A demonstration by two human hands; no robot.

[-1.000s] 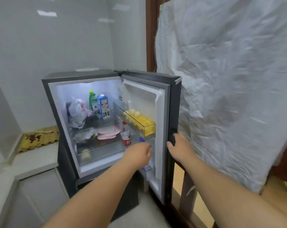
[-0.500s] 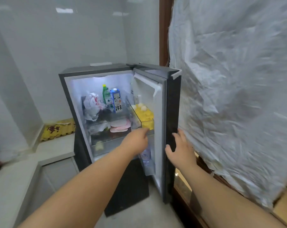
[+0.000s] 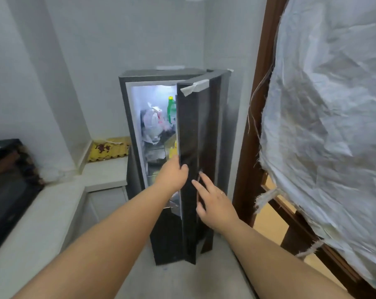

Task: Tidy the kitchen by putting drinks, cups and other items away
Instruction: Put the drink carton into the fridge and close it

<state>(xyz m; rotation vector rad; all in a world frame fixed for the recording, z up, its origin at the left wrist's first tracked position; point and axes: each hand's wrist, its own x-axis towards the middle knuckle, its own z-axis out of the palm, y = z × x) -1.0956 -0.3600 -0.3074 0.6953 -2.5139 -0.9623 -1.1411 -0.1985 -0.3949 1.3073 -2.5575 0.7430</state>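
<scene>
From the head camera, the small dark fridge (image 3: 137, 87) stands in the corner with its door (image 3: 188, 147) swung most of the way toward shut, so only a narrow lit strip of the inside shows. In that strip I can make out a green bottle (image 3: 171, 108) with a yellow cap on the upper shelf and a crumpled white plastic bag (image 3: 152, 124) beside it; below them something yellow peeks past the door edge, too hidden to name, and the lower shelves are blurred. The left hand (image 3: 174, 172) is curled around the free edge of the door, thumb on the dark outer face and the other fingers hidden behind it. The right hand (image 3: 213, 203) is spread open, fingers flat against the outer face of the door just below the left one, gripping nothing. A strip of pale tape (image 3: 194, 88) sits on the door's top corner. At the left a black appliance (image 3: 8, 186) on the white counter (image 3: 53, 212) is cut off by the frame. A wrinkled white sheet (image 3: 333, 104) covers the right side over a brown wooden frame (image 3: 256, 117).
</scene>
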